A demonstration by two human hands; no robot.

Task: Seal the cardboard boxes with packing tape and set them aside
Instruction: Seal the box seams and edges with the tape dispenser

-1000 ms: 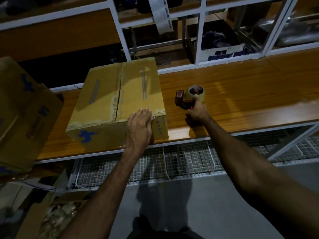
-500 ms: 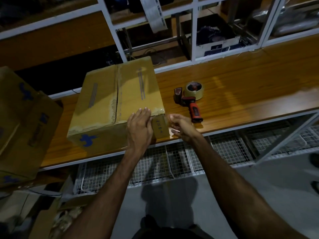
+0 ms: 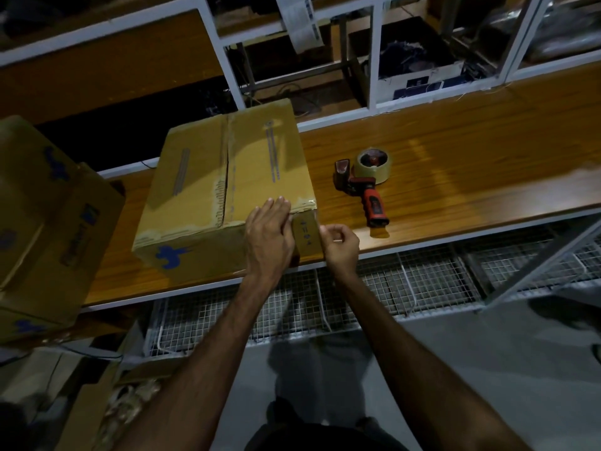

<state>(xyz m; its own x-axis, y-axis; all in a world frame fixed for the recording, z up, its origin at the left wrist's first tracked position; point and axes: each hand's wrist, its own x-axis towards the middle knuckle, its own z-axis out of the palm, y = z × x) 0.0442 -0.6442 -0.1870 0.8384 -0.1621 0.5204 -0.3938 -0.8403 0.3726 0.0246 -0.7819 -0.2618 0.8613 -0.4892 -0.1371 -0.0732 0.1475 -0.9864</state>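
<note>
Smoothing tape at the box's near right corner

Head view: the box (image 3: 224, 190) sits on the bench (image 3: 455, 151). Left hand (image 3: 268, 236) presses flat over its edge; right hand (image 3: 341, 244) is curled at the corner, apparently pinching tape. Dispenser (image 3: 366, 183) lies beside. Stiff cardboard, probably light; lift by the bottom edges.

A closed brown cardboard box (image 3: 224, 190) with blue markings sits on the wooden tabletop (image 3: 455, 164), its top seam taped. To its right, apart from it, a red-handled tape dispenser (image 3: 364, 187) lies on its side, carrying a roll of clear tape.
</note>
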